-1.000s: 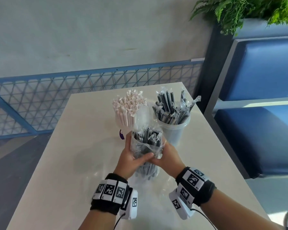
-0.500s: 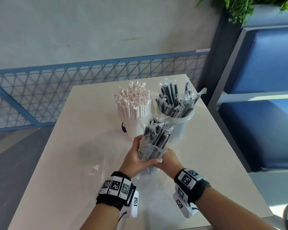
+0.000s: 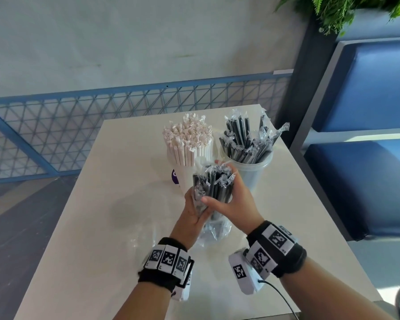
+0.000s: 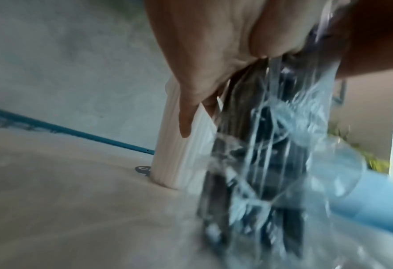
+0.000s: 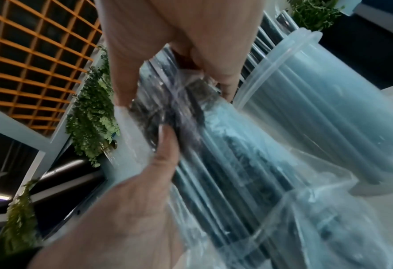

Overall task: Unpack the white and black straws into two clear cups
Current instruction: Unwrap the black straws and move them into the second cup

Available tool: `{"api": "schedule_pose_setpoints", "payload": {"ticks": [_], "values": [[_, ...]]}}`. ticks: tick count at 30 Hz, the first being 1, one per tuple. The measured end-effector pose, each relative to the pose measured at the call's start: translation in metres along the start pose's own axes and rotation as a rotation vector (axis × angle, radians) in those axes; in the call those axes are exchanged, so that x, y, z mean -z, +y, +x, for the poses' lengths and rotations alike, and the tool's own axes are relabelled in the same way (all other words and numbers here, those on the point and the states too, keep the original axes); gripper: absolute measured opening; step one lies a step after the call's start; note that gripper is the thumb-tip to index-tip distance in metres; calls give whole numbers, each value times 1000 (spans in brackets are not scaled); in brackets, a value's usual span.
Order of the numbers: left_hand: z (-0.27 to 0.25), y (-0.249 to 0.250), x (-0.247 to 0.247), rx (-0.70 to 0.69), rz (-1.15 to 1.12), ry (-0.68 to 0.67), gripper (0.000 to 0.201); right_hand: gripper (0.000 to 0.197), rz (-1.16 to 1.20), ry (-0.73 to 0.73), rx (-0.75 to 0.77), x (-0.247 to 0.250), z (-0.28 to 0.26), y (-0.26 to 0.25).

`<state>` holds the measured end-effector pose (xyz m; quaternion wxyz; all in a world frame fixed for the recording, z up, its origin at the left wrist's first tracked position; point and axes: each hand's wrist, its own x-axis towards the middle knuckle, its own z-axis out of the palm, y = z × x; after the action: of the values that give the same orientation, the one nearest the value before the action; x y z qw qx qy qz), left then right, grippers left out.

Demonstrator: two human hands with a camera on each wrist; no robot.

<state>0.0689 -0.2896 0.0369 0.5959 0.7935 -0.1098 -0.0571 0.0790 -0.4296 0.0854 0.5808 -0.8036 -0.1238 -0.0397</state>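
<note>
A bundle of black straws stands upright in front of the two cups, half out of a clear plastic bag whose lower part hangs crumpled. My left hand grips the bundle from the left and my right hand wraps it from the right, thumb across the front. Behind, a clear cup is packed with white straws. To its right a second clear cup holds several wrapped black straws. The left wrist view shows the blurred bag; the right wrist view shows the bundle beside the cup.
The white table carries a flat sheet of clear plastic near my left wrist. A blue mesh railing runs behind the table, blue bench seats stand to the right, and a fern hangs above them.
My right hand has slid up and around the top of the black straw bundle, and the bag has slipped lower on it. The bundle stands closer to the cups.
</note>
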Motion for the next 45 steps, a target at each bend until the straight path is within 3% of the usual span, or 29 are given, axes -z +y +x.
{"api": "schedule_pose_setpoints", "payload": {"ticks": [2, 5, 8, 11, 14, 16, 20, 23, 25, 27, 30, 35, 37, 41, 45], "values": [[-1, -16, 1, 39, 173, -44, 65, 78, -1, 39, 29, -4, -3, 4], [-3, -43, 4, 101, 403, -9, 67, 72, -12, 90, 104, -9, -3, 8], [-1, -72, 4, 96, 526, -64, 86, 62, 1, 48, 88, -9, -1, 6], [-6, -43, 9, 161, 305, -49, 90, 53, -29, 24, 77, -10, -3, 14], [-4, -10, 18, -13, 10, 110, 114, 49, -90, 89, 109, -11, -3, 20], [1, 5, 21, -87, -31, 96, 94, 46, -108, 157, 156, -11, -2, 20], [12, 6, 22, -50, 173, -24, 47, 40, -115, 263, 219, -8, -3, 14], [13, 4, 23, -11, 188, -96, 31, 36, -93, 143, 46, 0, -4, 9], [15, 2, 23, -11, 184, -121, 30, 29, -98, 19, -57, 4, -5, 7], [16, 0, 25, -14, 182, -137, 29, 35, -138, -2, -84, 5, -7, 10], [19, -4, 26, 10, 169, -140, 24, 22, -135, 36, -143, 3, -6, 14], [28, 1, 26, 104, -84, -79, 41, 30, 63, 178, -266, 2, 6, 13], [32, 4, 25, 93, -105, -46, 36, 25, 129, 207, -283, 5, 13, 8], [38, 8, 23, 84, -115, 4, 30, 12, 235, 229, -254, 14, 22, -8], [37, 4, 19, 120, -105, 33, 28, 22, 304, 349, -192, 29, 32, -20]]}}
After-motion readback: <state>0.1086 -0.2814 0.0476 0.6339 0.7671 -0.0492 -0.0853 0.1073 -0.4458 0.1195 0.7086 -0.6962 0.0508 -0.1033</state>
